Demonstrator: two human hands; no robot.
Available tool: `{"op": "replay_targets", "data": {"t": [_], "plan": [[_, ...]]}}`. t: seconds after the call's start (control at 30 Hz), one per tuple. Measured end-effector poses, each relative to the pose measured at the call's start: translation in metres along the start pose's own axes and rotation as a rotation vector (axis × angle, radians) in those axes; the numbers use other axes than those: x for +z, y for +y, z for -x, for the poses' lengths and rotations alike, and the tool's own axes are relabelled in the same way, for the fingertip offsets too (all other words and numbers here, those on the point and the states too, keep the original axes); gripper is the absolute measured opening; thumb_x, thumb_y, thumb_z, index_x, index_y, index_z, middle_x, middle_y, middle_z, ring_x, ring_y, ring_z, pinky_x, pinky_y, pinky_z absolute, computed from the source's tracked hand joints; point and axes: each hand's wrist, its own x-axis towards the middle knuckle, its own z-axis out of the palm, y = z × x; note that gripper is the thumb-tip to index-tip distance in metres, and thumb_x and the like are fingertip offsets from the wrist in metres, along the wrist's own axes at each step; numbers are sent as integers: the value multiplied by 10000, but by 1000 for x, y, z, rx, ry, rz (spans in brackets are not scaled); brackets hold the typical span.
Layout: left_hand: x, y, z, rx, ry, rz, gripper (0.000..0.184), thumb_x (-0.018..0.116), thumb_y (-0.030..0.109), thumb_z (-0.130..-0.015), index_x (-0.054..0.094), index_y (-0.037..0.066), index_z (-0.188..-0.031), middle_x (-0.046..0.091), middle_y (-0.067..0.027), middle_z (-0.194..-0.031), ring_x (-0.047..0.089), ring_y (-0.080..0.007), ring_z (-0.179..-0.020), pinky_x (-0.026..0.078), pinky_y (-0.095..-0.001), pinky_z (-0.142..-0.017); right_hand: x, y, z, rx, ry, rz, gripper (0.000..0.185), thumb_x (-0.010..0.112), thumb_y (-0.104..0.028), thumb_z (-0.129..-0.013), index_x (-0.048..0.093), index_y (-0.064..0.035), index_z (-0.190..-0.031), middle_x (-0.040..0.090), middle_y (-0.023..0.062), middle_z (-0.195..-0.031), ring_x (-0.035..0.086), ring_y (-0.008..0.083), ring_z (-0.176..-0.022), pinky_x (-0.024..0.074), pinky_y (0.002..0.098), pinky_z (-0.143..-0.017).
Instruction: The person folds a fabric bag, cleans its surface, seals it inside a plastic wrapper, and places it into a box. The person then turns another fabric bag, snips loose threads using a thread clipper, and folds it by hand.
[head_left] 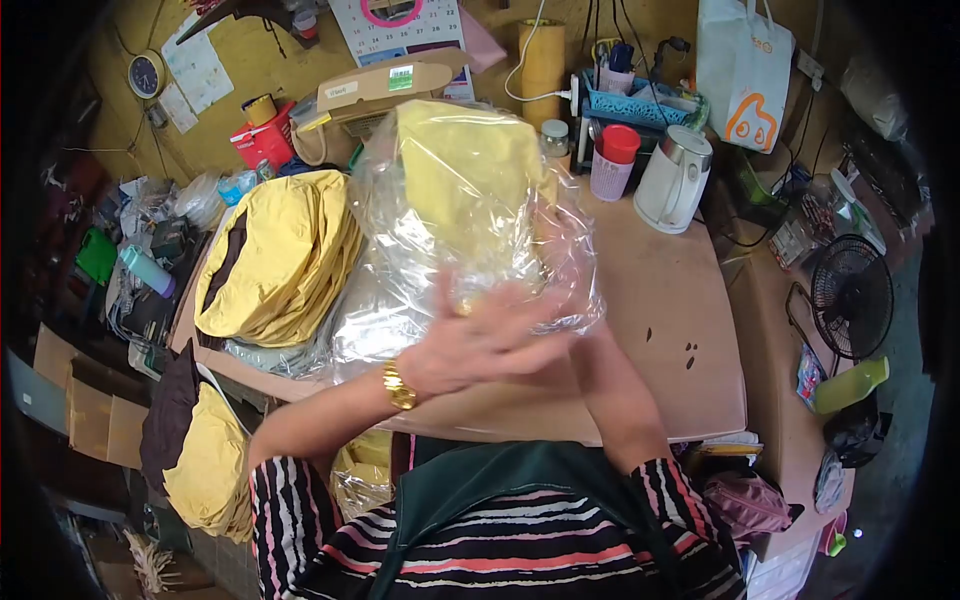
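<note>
A clear plastic bag (385, 255) with a folded piece of yellow fabric (465, 165) inside is raised over the table in front of me. My right hand (565, 250) grips the bag at its right side, partly hidden by the shiny film. Across the bag's lower edge lies my left hand (490, 335), fingers stretched out and blurred, a gold watch on its wrist. To the left, a stack of yellow fabric pieces (275, 265) with a dark strip rests on the table. Flat clear plastic bags (375, 325) lie beneath my left forearm's side of the table.
The brown table (670, 330) holds a white electric kettle (675, 180), a red-lidded cup (613, 165) and a blue basket (635, 100) at the back right. A black fan (850, 295) stands right. More yellow fabric (210, 460) hangs low at the left.
</note>
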Motion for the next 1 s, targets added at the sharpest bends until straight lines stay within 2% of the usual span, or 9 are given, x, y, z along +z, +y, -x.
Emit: {"op": "replay_targets", "data": {"t": [0.2,0.3,0.37,0.47,0.53,0.6,0.73,0.8,1.0], "plan": [[-1,-24,60,-751,-127,183,436,784,284,-667,588,114,-1016,534,-176,-1199,497,-392,-1132,373,-527,-950,-51,-6,-26,-311,173,342,272,671,-255,-883,698,1,-971,671,67,-847,558,94,-687,464,287,-619],[8,51,62,-770,-279,806,374,706,229,-781,581,62,-1091,553,-210,-1083,548,-403,-1021,452,-457,-887,-65,-88,-16,-123,257,834,274,693,-254,-850,702,13,-910,666,134,-880,603,170,-734,465,307,-647],[0,76,49,-754,-389,936,356,681,218,-813,580,56,-1115,562,-209,-1066,561,-397,-994,470,-447,-864,-71,-110,-8,-546,-183,1184,275,700,-247,-812,692,8,-912,646,194,-934,621,282,-829,470,367,-703],[-5,84,41,-783,-645,1095,318,636,216,-866,583,65,-1142,574,-181,-1129,551,-375,-1052,466,-431,-882,-69,-81,21,-710,-68,1953,268,690,-249,-789,682,-28,-940,637,186,-975,611,351,-915,478,429,-778],[-2,74,49,-619,-695,1062,271,650,244,-862,625,60,-1059,631,-145,-1021,602,-346,-953,492,-423,-830,-95,-35,53,-586,-471,1855,309,655,-304,-834,655,-26,-968,614,192,-1022,601,363,-952,472,460,-848],[-14,47,56,-624,-869,1069,219,658,261,-860,654,53,-931,652,-119,-822,629,-336,-780,506,-419,-725,-85,-40,68,97,-993,1238,364,613,-357,-873,635,-27,-1025,585,218,-1100,585,349,-1042,452,459,-925],[-32,-36,24,-907,-893,1088,173,661,198,-859,639,28,-839,651,-46,-780,656,-203,-759,490,-349,-681,-113,-12,53,278,-835,1205,421,586,-395,-897,607,-56,-1146,546,253,-1196,522,380,-1155,418,459,-989],[-2,-55,-4,-807,-602,1009,203,644,215,-882,630,18,-928,648,-62,-844,647,-139,-791,486,-322,-721,-134,33,30,-473,-546,1621,491,532,-470,-909,559,-160,-1289,427,240,-1397,382,431,-1308,320,578,-1048],[176,-19,-36,-686,-882,797,816,516,613,-880,418,-9,-1399,331,-197,-1506,279,-338,-1412,257,-411,-1143,-122,127,68,-573,-747,1810,723,481,-600,-861,313,-274,-1484,141,236,-1555,124,441,-1432,89,695,-1082]]}}
